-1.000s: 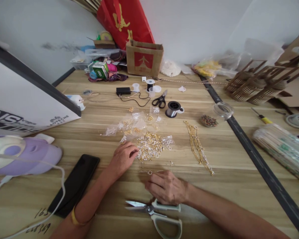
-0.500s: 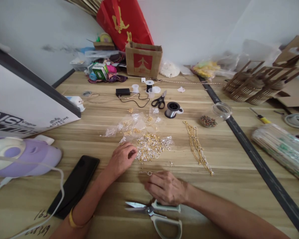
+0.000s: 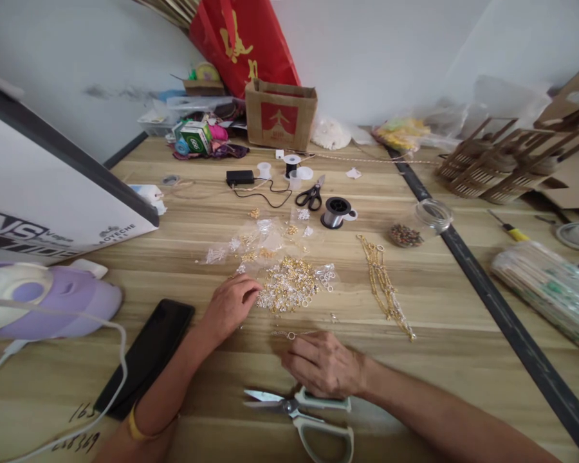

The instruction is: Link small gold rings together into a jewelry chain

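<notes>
At the left edge of a pile of small gold and silver beads (image 3: 289,286), my left hand (image 3: 232,302) rests with thumb and forefinger drawn together; anything between them is too small to make out. My right hand (image 3: 322,365) is curled closed on the table nearer to me, fingertips turned under and hidden. A thin silver chain with a ring (image 3: 292,335) lies along its far side and runs out of sight behind the knuckles. White-handled scissors (image 3: 289,406) lie with open blades, one handle partly under my right hand. Gold and silver chains (image 3: 381,283) lie to the right.
Small bags of findings (image 3: 260,241) lie beyond the pile. Further back are a wire spool (image 3: 336,212), black scissors (image 3: 311,193) and a black adapter (image 3: 240,177). A jar of beads (image 3: 405,235) lies right. A phone (image 3: 147,357) and a purple-white device (image 3: 62,299) sit left.
My left hand has drawn back slightly toward the left from the bead pile, its thumb and forefinger closer together. My right hand stays in place beside the chain.
</notes>
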{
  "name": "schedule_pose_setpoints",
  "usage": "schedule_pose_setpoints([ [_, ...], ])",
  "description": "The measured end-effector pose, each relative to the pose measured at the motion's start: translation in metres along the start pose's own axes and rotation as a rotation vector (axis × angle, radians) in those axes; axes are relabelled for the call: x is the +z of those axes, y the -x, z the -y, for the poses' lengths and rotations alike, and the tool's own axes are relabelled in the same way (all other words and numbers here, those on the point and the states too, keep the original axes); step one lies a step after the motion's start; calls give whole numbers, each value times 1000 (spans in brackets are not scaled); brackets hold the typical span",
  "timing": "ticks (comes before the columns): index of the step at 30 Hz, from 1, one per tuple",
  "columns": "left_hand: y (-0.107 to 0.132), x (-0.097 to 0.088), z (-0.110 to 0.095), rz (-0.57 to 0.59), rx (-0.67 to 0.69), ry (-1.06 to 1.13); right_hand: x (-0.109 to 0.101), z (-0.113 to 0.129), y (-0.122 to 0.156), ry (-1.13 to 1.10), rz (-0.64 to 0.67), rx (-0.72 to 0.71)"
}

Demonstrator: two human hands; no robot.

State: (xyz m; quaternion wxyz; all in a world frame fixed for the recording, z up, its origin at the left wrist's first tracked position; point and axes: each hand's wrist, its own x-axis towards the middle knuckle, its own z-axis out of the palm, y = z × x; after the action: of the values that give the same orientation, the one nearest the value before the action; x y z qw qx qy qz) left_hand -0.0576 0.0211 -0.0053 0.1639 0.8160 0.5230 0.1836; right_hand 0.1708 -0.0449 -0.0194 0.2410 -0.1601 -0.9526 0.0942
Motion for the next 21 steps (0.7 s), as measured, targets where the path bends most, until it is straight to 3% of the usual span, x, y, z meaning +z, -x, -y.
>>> schedule_pose_setpoints([
  [11, 0, -6, 0, 27, -19, 44, -2, 0, -1, 0, -6, 4],
  [21, 0, -7, -5, 138, 8, -17, 4, -1, 2, 13, -8, 4],
])
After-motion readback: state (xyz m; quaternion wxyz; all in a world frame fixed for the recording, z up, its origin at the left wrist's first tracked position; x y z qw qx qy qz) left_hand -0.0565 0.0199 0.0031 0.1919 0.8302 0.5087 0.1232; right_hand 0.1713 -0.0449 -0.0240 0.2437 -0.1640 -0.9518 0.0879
